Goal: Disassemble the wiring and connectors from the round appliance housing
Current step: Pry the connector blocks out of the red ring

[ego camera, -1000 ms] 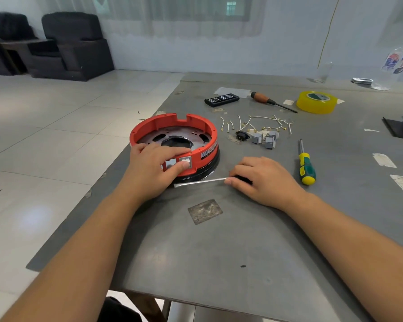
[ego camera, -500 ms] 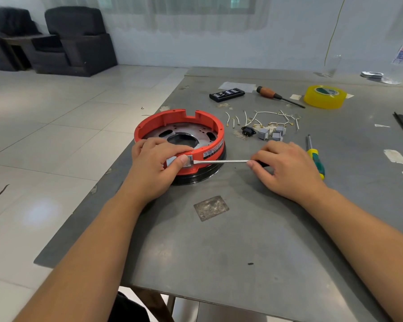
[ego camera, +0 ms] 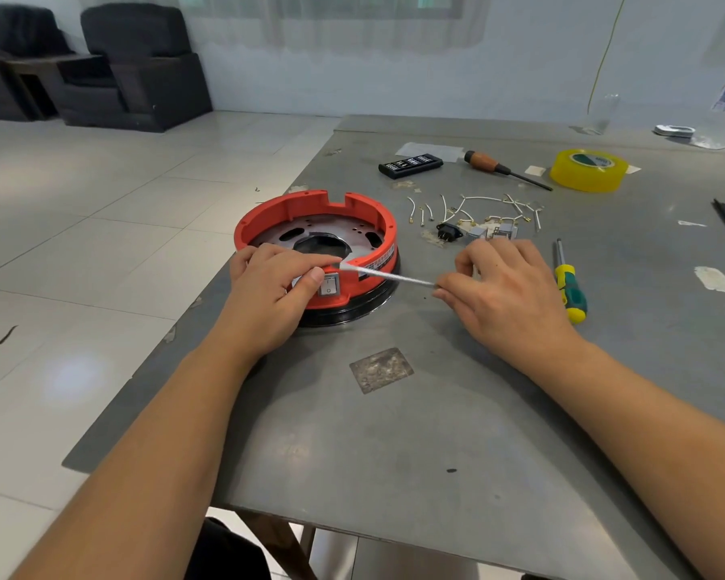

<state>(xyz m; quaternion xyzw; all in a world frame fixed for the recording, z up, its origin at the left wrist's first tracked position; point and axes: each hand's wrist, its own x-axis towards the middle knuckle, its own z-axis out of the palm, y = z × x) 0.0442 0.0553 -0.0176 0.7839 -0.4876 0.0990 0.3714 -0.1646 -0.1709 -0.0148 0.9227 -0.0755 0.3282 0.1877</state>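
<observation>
Gripping the red round housing [ego camera: 315, 228] at its near wall w/ thumb by the rocker switch [ego camera: 329, 285], left hand [ego camera: 268, 295] steadies it near table [ego camera: 394, 454] edge so right hand [ego camera: 507, 295], pinching a thin metal tool [ego camera: 388, 275], can prob. pry at the rim, freed wires [ego camera: 478, 207] piled behind.

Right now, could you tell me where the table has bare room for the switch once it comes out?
Bare: the grey metal table nearest you, below the square patch. Crowded: behind the right hand, with loose white wires and grey connectors.
</observation>
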